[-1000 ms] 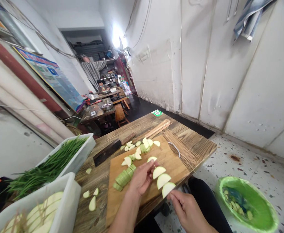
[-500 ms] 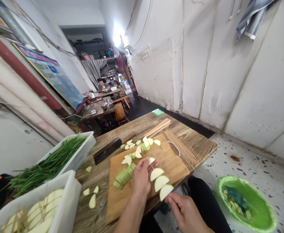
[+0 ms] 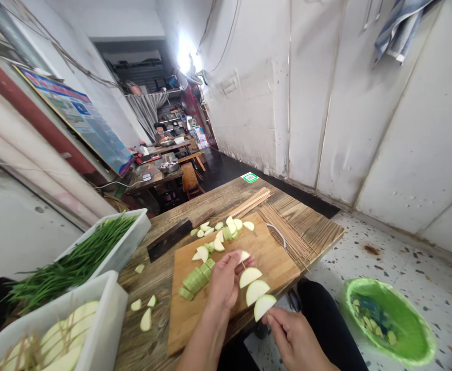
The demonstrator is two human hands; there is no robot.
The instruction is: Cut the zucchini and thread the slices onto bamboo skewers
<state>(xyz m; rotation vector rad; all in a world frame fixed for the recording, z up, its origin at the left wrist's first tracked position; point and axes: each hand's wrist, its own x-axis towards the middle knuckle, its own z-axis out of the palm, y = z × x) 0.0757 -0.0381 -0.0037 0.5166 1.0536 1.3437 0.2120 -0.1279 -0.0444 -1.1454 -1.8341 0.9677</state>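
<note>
My right hand pinches the lower end of a thin wooden skewer, which carries several white half-round vegetable slices with thin green skin. At the skewer's far end, my left hand is closed on another half-round slice. Both hands are over the near right part of a wooden cutting board. On the board, left of my left hand, lies a row of cut green-skinned pieces. More loose slices are scattered toward its far edge.
A dark cleaver lies beyond the board, near bundles of bare skewers. On the left stand a white tub of skewered slices and another holding green chives. A green lined basin stands on the floor. A person sits far back.
The slice in my left hand appears slightly shifted along the skewer toward the other slices. Otherwise the hands hold nearly the same place, and the view has shifted slightly.
</note>
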